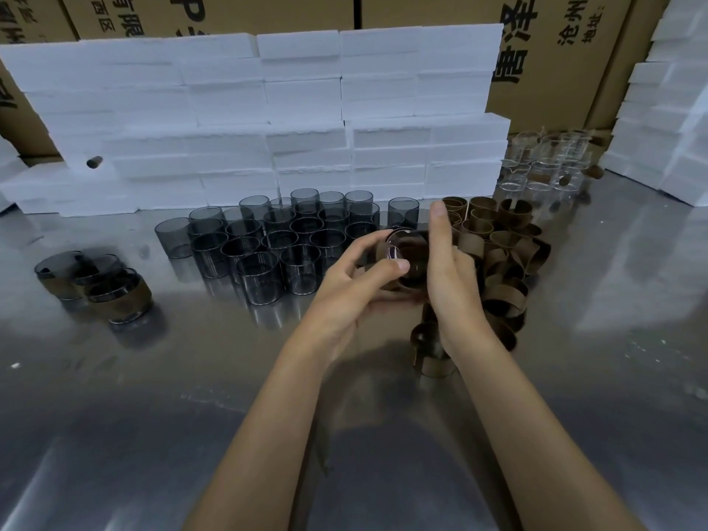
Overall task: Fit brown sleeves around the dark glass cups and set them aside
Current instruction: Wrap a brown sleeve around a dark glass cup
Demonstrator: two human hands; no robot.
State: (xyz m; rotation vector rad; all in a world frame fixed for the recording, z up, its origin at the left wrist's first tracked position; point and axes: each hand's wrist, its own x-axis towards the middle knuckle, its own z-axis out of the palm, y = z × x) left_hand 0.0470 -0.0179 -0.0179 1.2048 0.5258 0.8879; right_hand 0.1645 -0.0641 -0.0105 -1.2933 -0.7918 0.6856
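Just right of the frame's centre, a dark glass cup (402, 258) is held on its side above the worktop (574, 377), its round end turned toward the left of the frame. A brown sleeve (415, 279) seems to sit around its body, though how far on it is cannot be told, since both hands cover most of it. The left hand (356, 289) grips the cup from the left and below, its thumb lying across the near rim and its fingers (369, 239) curled over the top. The right hand (450, 274) stands edge-on against the cup's right side, its fingers (438, 228) straight and pressed together, pointing toward the top of the frame.

Right of the hands lies a loose heap of brown sleeves (502, 262), some upright and some tumbled, running down to a few near the right wrist. Left of the hands stands a close cluster of bare dark cups (268, 247), all upright. At the left of the frame, well apart, three finished cups (103, 281) wearing brown bands stand together. In the upper right, clear glass cups (544, 162) are grouped on the worktop. Behind everything, white foam blocks (268, 120) are stacked like a wall, with more at the right edge, and cardboard boxes (555, 51) printed with dark characters rise behind them.
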